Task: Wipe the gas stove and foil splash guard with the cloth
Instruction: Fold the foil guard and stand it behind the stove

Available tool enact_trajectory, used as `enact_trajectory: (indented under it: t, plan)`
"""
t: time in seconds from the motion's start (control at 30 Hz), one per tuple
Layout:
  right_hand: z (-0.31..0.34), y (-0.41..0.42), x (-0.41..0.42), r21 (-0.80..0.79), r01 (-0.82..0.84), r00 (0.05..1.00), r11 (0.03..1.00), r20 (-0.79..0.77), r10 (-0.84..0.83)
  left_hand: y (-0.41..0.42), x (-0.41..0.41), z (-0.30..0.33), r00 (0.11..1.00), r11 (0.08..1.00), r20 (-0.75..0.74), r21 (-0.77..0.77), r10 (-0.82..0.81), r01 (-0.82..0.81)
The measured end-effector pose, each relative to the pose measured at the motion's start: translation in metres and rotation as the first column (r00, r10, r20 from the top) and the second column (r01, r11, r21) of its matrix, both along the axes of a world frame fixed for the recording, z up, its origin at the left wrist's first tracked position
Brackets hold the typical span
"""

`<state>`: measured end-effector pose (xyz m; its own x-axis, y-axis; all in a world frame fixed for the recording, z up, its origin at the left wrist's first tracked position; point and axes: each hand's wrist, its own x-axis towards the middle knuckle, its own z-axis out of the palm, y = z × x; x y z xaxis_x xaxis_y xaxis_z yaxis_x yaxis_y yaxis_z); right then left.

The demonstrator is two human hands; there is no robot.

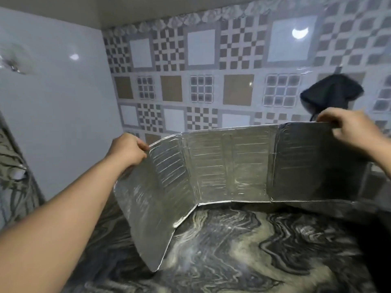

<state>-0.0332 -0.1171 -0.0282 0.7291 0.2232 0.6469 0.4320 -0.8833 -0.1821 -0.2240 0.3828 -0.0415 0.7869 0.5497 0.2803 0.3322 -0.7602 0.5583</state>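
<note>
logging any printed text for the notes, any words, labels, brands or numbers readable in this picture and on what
None: no readable text anywhere in the view.
Folded silver foil splash guard, held by the left hand and right hand: only embossed ridges, no print.
Patterned grey and brown wall tiles: geometric squares only.
Swirled black and cream marble countertop: veining only.
Dark cloth hanging on the wall: no label visible.

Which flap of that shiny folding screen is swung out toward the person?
The left flap, pinched by the left hand. It angles forward over the marbled counter, while the middle flap and the right flap, held by the right hand, stand back by the wall.
</note>
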Motion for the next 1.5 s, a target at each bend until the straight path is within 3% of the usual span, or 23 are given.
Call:
enact_trajectory:
  t: [0.13, 0.43, 1.0, 1.5]
  plan:
    - [0.011, -0.033, 0.005, 0.008, -0.031, 0.999, 0.999, 0.041, 0.031, -0.042, 0.01, -0.004, 1.0, 1.0, 0.018, -0.01, 0.007, -0.006]
    - [0.0, -0.121, -0.004, 0.106, -0.057, 0.997, 0.993, -0.049, 0.063, -0.144, 0.041, -0.012, 0.998, 0.999, 0.065, -0.047, 0.02, -0.017]
    - [-0.02, -0.251, -0.024, 0.058, 0.213, 0.977, 0.975, -0.026, -0.212, -0.256, 0.094, -0.027, 0.975, 0.971, 0.095, -0.114, -0.199, 0.209]
    - [-0.02, -0.385, -0.051, 0.007, 0.294, 0.956, 0.956, 0.011, -0.294, -0.39, 0.091, -0.039, 0.935, 0.902, 0.142, -0.25, -0.325, 0.352]
